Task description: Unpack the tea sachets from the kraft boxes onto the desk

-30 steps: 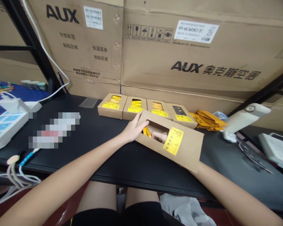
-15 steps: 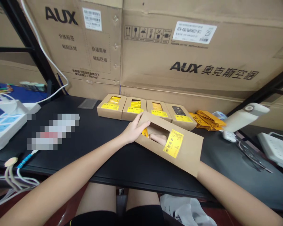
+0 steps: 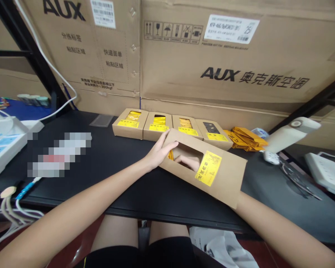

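Windowed box [image 3: 226,178] lies over the surface [image 3: 114,175] toward its near edge, long axis far-left to near-right. Left hand [image 3: 156,154] fingers clamp its far-left end. Right hand [image 3: 187,162] is inside the box; its grip cannot be determined.

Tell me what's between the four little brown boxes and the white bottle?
A loose pile of flat yellow sachets on the black table, head view.

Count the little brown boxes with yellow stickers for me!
5. Four sit in a row at the back of the black table: first box, second box, third box, fourth box. The fifth box is tilted in the left hand and right hand. None looks hidden.
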### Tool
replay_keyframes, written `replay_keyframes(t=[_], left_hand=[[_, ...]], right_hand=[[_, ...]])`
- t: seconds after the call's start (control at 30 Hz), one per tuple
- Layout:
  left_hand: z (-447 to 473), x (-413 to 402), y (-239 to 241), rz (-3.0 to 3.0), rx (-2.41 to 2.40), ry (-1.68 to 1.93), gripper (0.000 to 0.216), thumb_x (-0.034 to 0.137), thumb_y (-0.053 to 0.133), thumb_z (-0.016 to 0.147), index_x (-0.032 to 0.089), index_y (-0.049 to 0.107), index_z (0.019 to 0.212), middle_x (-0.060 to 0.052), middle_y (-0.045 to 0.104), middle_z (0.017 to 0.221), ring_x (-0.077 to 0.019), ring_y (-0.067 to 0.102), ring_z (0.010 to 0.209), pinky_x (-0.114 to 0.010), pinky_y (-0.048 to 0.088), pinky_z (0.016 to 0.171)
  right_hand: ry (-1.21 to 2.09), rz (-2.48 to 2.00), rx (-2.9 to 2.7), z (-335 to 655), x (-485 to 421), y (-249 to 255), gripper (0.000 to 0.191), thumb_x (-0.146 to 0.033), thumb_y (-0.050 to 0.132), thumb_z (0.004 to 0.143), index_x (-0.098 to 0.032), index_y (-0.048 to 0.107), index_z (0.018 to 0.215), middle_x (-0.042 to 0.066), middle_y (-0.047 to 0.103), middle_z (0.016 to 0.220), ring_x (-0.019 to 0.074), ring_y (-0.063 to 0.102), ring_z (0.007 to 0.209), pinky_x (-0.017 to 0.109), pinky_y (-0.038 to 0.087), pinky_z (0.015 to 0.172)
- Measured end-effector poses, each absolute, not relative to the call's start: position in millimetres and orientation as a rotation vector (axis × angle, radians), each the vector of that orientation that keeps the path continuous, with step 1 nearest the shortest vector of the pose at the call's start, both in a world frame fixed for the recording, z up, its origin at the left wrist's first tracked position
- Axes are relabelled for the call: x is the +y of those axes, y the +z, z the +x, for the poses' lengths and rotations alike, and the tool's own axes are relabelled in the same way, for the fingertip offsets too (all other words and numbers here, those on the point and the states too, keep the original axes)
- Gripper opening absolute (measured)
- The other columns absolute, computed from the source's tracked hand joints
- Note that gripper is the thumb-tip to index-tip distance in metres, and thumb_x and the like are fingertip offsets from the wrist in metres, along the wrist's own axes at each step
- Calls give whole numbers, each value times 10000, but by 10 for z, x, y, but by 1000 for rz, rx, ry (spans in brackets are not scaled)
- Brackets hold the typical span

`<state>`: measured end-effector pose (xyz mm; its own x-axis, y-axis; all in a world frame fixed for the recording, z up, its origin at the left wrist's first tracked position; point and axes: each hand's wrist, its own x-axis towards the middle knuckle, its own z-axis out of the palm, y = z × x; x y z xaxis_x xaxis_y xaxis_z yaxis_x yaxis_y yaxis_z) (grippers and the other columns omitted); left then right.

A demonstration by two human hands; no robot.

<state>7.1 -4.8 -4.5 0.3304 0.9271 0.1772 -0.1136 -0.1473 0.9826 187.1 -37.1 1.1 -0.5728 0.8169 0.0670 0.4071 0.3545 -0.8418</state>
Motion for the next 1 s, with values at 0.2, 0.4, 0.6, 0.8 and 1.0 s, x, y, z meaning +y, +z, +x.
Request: replay_keyframes(t=[0.2,0.4,0.6,0.8,1.0], left_hand=[[64,-78,-49,1438,826,1048,660,394,535,856,232,255,1432,-67,360,1503,-234,318,1392,-375,263,1146],[47,-93,13,1482,840,1038,613,361,514,857,213,287,1407,-74,357,1500,-250,287,1402,-374,254,1142],[43,-135,-21,1573,818,1046,504,373,507,867,196,355,1313,-98,524,1336,-264,469,1263,-379,357,1064],[17,-183,-17,1759,805,1041,538,407,448,909,222,309,1395,-78,540,1324,-258,475,1256,-379,343,1069],[12,-189,-6,1804,827,1003,505,445,415,918,239,348,1374,-65,587,1245,-261,540,1164,-397,374,1032]], right_hand=[[1153,-1004,-2125,1898,-378,-35,112,-276,597,869,-188,651,912,33,632,895,145,592,820,309,488,781],[1202,-1023,-2036,1942,-384,-49,319,-363,568,900,-143,572,1131,71,604,1095,178,615,914,368,535,775],[1190,-1062,-1934,1883,-398,-95,307,-344,545,915,-154,563,1155,80,599,1124,176,611,933,375,534,794],[1221,-1083,-1894,1876,-461,-66,269,-346,543,916,-146,584,1090,63,617,1045,150,613,856,339,536,743],[1266,-1093,-1852,1865,-453,-82,283,-402,577,878,-180,562,704,-26,542,616,72,460,531,222,403,527]])
